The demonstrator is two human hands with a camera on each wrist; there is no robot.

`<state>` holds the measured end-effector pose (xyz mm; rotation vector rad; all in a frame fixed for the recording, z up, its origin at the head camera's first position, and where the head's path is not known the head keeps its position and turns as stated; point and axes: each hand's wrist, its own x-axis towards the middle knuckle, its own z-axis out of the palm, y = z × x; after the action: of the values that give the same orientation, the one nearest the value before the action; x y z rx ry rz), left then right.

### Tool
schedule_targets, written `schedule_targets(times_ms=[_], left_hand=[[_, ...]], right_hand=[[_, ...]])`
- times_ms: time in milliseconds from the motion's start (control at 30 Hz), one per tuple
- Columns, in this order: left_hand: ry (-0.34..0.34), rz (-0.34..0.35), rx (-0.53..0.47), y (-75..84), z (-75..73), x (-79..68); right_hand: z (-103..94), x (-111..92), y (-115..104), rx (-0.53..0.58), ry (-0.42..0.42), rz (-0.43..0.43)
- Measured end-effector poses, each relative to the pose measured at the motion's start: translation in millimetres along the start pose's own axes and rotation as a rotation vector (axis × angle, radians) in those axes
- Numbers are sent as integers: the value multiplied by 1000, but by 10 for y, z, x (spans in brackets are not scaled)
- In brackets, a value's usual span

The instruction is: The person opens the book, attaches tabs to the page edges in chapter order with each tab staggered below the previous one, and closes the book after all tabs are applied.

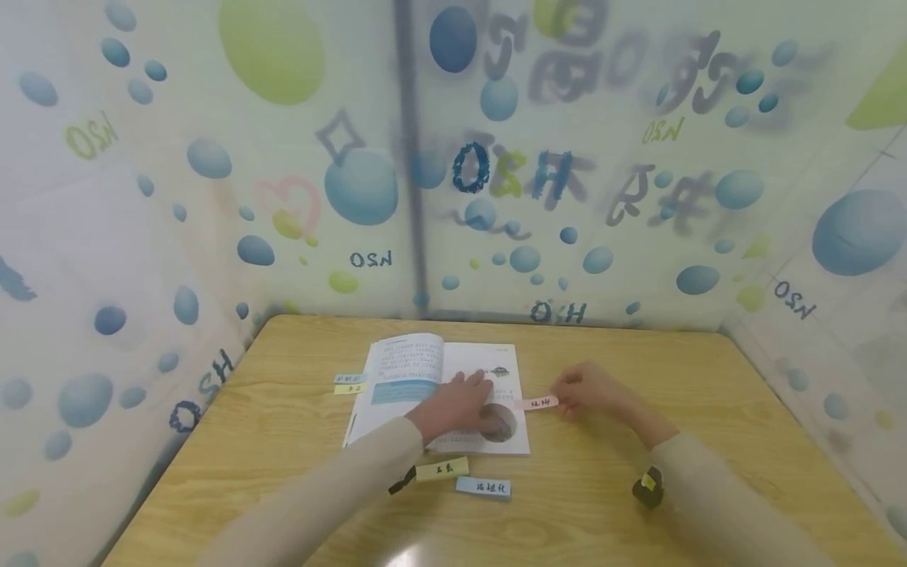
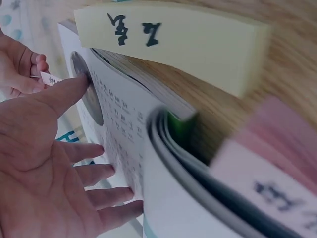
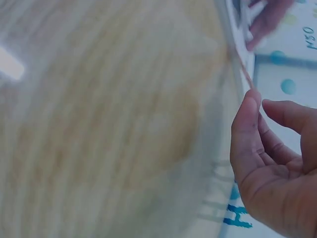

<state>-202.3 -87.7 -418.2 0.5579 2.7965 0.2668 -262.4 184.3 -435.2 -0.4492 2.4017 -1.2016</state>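
An open book [image 1: 407, 370] with printed pages lies on the wooden table. My left hand [image 1: 457, 403] rests on its right page, fingers straight and spread, thumb over a round picture. Beyond the book's right edge, my right hand [image 1: 588, 390] pinches the outer end of a pink sticky note strip [image 1: 537, 404] with handwriting. The strip's other end meets the page edge. In the right wrist view the strip [image 3: 245, 72] appears edge-on, running from the thumb and finger to the book. The left wrist view shows the left palm [image 2: 39, 173] beside the page.
A yellow sticky strip [image 1: 442, 469] and a blue one [image 1: 483, 487] lie before the book. Blue [image 1: 349, 379] and yellow [image 1: 349, 389] tabs jut from its left edge. Pink notes [image 2: 267, 173] show near the left wrist camera. Bubble-patterned curtains [image 1: 567, 276] stand around the table [image 1: 602, 512].
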Motion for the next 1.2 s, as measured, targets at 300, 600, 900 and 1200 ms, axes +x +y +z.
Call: schedule_targets(times_ms=[300, 600, 900, 1200], left_hand=[[-49, 49, 77, -328, -69, -430], [-51, 23, -35, -625, -60, -666], [-50, 17, -90, -762, 4, -745], [-24, 49, -124, -915, 39, -886]], right_hand=[[-130, -108, -144, 77, -28, -49], [114, -119, -226, 8, -93, -276], [422, -160, -285, -218, -95, -429], [654, -244, -231, -592, -139, -518]])
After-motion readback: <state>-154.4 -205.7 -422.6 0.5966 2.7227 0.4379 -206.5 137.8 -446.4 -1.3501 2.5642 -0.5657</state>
